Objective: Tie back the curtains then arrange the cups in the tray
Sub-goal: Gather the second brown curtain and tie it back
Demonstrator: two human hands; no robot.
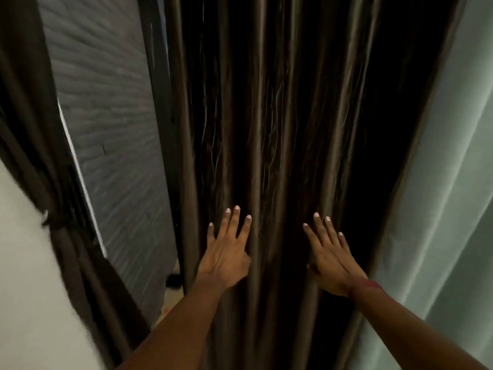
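Note:
A dark brown curtain hangs in long vertical folds straight ahead. My left hand lies flat against its folds with fingers straight and spread. My right hand rests on the folds a little to the right, fingers straight too. Neither hand grips the cloth. At the far left a second brown curtain is gathered and bound by a tie-back. No cups or tray are in view.
A pale green curtain hangs at the right. Between the two brown curtains shows a grey brick wall behind a window. A white wall fills the lower left.

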